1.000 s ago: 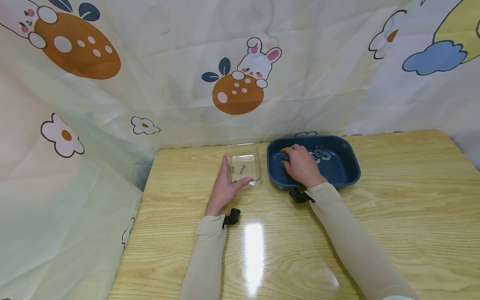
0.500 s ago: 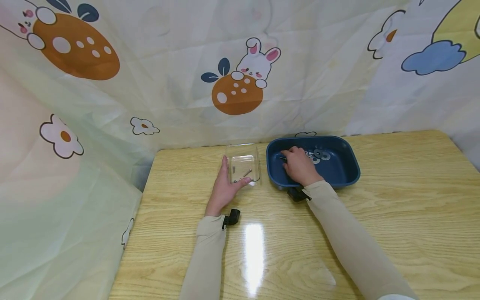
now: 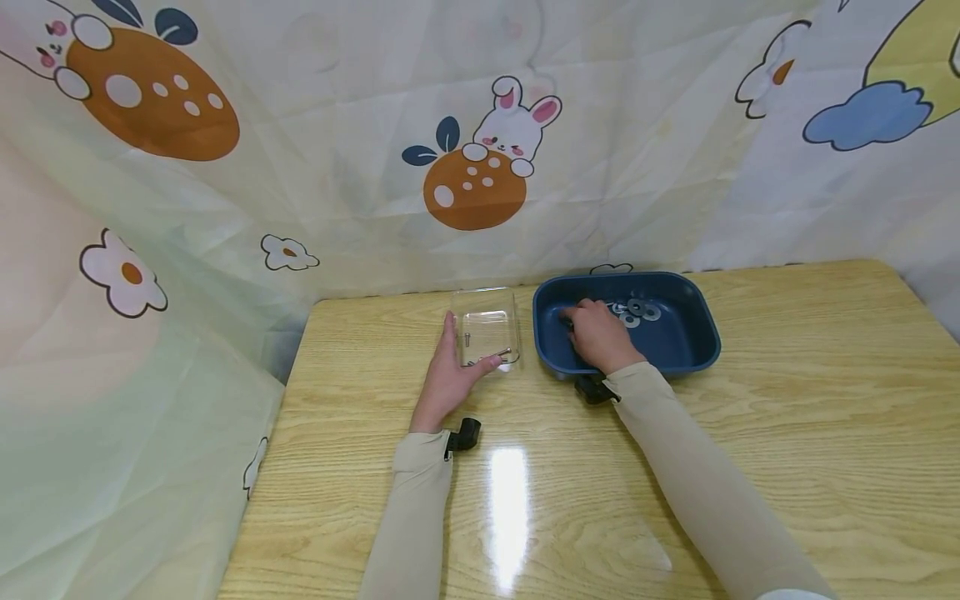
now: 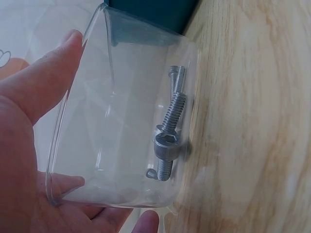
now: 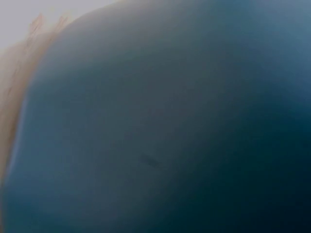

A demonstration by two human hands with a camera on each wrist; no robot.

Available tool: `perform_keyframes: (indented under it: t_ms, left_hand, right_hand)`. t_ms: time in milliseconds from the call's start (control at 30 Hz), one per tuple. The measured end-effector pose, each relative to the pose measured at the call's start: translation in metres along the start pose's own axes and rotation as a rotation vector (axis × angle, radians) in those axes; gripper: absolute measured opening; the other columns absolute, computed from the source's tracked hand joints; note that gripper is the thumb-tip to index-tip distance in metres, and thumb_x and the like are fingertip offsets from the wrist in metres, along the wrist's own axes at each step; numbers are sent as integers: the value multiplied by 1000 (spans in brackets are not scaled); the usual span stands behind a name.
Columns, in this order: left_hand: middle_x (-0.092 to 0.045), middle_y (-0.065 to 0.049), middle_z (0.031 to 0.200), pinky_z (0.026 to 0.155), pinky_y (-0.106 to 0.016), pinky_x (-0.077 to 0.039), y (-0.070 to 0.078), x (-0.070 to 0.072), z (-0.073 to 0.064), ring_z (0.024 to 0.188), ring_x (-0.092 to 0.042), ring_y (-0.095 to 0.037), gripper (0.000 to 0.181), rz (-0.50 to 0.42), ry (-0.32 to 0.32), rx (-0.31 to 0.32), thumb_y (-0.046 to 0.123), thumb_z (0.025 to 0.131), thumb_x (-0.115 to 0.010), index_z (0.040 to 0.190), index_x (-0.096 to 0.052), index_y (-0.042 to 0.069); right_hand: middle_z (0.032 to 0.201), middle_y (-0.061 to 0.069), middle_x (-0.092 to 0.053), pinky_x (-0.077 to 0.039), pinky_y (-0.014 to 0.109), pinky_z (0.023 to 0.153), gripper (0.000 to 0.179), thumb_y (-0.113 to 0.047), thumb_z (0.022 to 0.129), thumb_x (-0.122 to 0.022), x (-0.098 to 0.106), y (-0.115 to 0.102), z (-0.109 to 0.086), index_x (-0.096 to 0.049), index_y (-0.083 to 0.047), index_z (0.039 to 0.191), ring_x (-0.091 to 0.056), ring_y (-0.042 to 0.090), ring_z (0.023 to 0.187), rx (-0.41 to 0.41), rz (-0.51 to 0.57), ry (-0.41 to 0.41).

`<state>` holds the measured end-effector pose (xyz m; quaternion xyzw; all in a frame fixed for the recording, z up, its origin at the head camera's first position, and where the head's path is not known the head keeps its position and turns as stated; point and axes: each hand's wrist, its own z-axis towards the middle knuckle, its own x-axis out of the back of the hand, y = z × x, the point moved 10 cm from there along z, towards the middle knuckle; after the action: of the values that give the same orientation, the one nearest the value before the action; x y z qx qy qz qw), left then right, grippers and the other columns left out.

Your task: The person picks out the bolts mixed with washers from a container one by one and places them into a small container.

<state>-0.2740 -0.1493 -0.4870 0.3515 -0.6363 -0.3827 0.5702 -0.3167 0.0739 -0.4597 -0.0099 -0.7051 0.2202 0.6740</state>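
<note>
My left hand [image 3: 444, 379] holds a clear plastic box [image 3: 486, 300] from its left and near side, thumb along the near rim. Several silver screws [image 4: 173, 114] of different sizes lie in the box, bunched along one side in the left wrist view. My right hand [image 3: 602, 335] reaches down into a dark blue tray [image 3: 690, 350], its fingers bent toward the tray floor at the left. I cannot tell whether something sits between those fingertips. Metal washers [image 3: 636, 309] lie in the tray beyond the knuckles. The right wrist view shows only the blurred blue tray wall [image 5: 121, 97].
The tray stands just right of the box on a wooden table [image 3: 555, 500]. Behind both, a printed cloth [image 3: 360, 208] hangs at the table's back edge. A black wrist camera [image 3: 467, 432] sits at the left sleeve, another [image 3: 594, 389] by the tray's near rim.
A long screw in the clear box has shifted toward the near right corner. My right hand has dipped slightly in the tray; the small screw seen earlier at its fingertips is now hidden.
</note>
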Motion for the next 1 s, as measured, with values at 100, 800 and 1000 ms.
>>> perform_keyframes:
  t_ms: [100,800,1000]
  left_hand:
    - [-8,-3,168,121,-49,-18,0,0,0,152,-15,-27,119,2,-2,-1,49,83,-80,163,2,18]
    - [-7,-5,168,121,-49,-17,2,0,0,152,-13,-27,118,-4,-1,-10,45,84,-81,163,2,17]
    - [-7,-6,168,121,-50,-16,3,0,-1,153,-11,-27,116,2,1,-10,44,85,-80,163,2,16]
  right_hand:
    - [121,26,-62,-51,57,92,32,-2,95,-65,0,0,0,-68,-1,127,-57,45,112,0,-7,0]
    - [114,24,-66,-56,53,78,32,1,95,-55,4,2,-2,-73,-4,121,-65,40,101,-27,49,-2]
    - [110,24,-67,-56,51,77,30,0,93,-57,10,1,-2,-73,-1,119,-66,38,94,-19,58,67]
